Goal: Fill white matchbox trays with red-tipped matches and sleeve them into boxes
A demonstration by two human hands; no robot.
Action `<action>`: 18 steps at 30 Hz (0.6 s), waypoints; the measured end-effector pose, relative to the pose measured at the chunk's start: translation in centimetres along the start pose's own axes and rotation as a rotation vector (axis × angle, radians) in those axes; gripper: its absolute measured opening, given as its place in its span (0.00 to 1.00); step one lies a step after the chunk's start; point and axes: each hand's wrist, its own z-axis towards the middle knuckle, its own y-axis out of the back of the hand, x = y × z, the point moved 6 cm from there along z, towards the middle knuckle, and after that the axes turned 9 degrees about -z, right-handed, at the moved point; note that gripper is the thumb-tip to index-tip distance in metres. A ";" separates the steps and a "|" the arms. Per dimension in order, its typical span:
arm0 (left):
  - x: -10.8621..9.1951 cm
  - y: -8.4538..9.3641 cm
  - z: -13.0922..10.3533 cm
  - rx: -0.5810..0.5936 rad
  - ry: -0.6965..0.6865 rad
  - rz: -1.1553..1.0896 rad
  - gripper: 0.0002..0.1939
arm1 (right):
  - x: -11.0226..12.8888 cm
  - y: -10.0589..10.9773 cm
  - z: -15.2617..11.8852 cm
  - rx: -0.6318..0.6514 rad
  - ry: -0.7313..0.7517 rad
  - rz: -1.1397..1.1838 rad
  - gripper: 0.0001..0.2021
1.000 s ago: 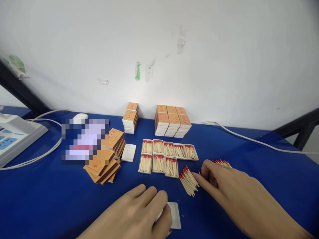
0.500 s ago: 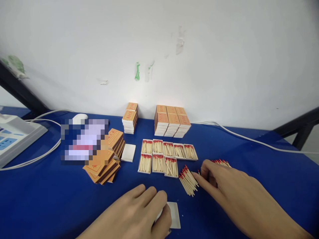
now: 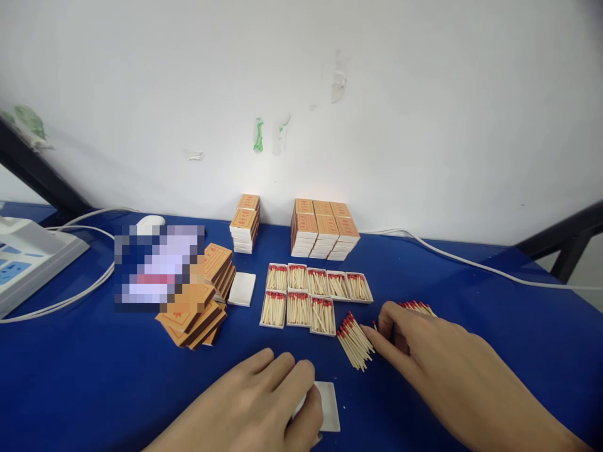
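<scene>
A white mouse [image 3: 150,221] and a blue-panelled device [image 3: 56,253] lie before a green-marked wall [image 3: 424,125].

The left grip [image 3: 249,402] is bare; the right grip [image 3: 433,358] is bare too.

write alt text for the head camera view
A person's left hand partly covers a white tray, and the right hand is beside loose matches on a blue table. Beyond are eight match-filled trays and stacked orange matchboxes.
</scene>
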 end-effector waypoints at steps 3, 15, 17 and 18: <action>0.0 0.2 0.1 0.016 -0.001 -0.007 0.05 | 0.1 -0.1 0.0 0.016 -0.002 0.007 0.22; 0.1 0.4 0.1 -0.009 -0.008 0.008 0.04 | 0.3 0.2 0.1 0.065 -0.020 0.020 0.22; 0.1 0.5 0.0 -0.004 -0.014 0.010 0.03 | 0.3 0.2 0.1 0.072 -0.021 0.021 0.22; 0.0 0.5 -0.1 -0.003 -0.015 0.010 0.03 | 0.2 0.2 0.1 0.071 -0.018 0.023 0.22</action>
